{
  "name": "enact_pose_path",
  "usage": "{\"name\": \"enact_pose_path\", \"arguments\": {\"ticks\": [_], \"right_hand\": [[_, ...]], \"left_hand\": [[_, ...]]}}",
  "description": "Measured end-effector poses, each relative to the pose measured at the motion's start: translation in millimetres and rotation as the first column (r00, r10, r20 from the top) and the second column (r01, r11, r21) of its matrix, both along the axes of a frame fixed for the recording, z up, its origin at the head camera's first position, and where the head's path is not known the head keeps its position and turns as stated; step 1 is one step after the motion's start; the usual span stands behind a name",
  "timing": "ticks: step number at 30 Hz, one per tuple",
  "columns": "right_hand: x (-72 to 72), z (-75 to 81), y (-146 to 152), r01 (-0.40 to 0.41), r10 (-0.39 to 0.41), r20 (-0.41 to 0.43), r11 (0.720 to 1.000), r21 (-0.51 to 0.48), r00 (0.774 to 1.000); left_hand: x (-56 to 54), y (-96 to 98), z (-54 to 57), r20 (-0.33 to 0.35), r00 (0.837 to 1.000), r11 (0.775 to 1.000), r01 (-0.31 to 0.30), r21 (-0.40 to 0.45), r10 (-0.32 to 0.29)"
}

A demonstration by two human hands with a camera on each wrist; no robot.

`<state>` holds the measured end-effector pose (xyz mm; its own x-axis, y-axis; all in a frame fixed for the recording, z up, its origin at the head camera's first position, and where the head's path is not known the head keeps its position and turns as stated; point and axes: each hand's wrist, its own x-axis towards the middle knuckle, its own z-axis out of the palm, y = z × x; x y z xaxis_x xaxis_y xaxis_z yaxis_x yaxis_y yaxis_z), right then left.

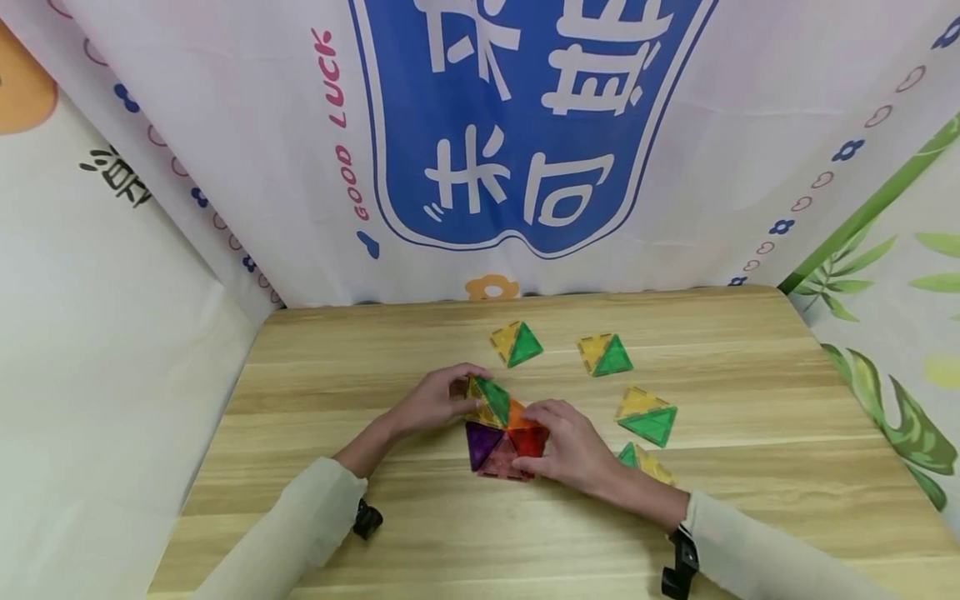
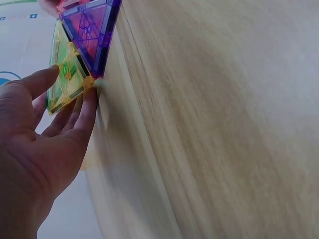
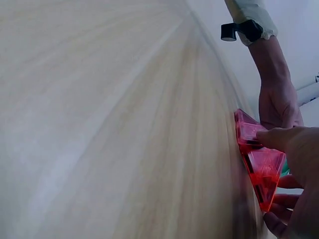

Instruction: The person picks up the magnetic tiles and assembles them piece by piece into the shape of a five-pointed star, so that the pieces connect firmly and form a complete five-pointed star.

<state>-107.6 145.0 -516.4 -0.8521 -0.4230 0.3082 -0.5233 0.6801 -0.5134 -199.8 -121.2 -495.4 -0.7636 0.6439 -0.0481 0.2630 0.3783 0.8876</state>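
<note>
Triangular translucent magnetic tiles meet in a raised cluster at the table's middle. It has a purple tile (image 1: 483, 444), a pink tile (image 1: 501, 460), a red tile (image 1: 529, 441) and an orange tile (image 1: 517, 416). My left hand (image 1: 435, 398) grips a yellow tile (image 2: 70, 82) backed by a green tile (image 1: 492, 398) on the cluster's far left side, thumb on the yellow face and fingers around the lower edge. My right hand (image 1: 573, 446) holds the cluster's right side, its thumb (image 3: 276, 138) on the pink face and its fingers behind the red tile.
Several flat yellow-and-green tile pairs lie behind and right of the hands: one at the back (image 1: 517, 344), one farther right (image 1: 604, 355), one at the right (image 1: 647, 416) and one partly under the right forearm (image 1: 647, 463). A printed curtain (image 1: 300, 167) borders the wooden table (image 1: 322, 367).
</note>
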Motion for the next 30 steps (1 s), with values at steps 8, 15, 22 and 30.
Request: {"name": "enact_pose_path", "arguments": {"ticks": [8,15,22,30], "right_hand": [[-6.4,1.1,6,-0.064,0.064,0.077,0.998,-0.007,0.995],[-15.1,3.0,20,-0.199,0.196,0.190,0.980,-0.004,0.962],[-18.4,-0.1,31,-0.326,0.309,0.205,0.944,0.050,0.929],[-21.8,3.8,36,-0.344,0.321,0.263,0.938,0.048,0.910]], "left_hand": [[3.6,-6.2,-1.4,0.134,0.991,0.997,-0.037,0.062,0.029],[11.7,-17.5,-1.1,0.180,0.983,0.997,-0.055,0.062,0.043],[20.8,-24.7,2.1,0.263,0.963,0.993,-0.083,0.080,0.060],[20.6,-31.4,3.8,0.096,0.995,0.999,-0.025,-0.024,0.027]]}}
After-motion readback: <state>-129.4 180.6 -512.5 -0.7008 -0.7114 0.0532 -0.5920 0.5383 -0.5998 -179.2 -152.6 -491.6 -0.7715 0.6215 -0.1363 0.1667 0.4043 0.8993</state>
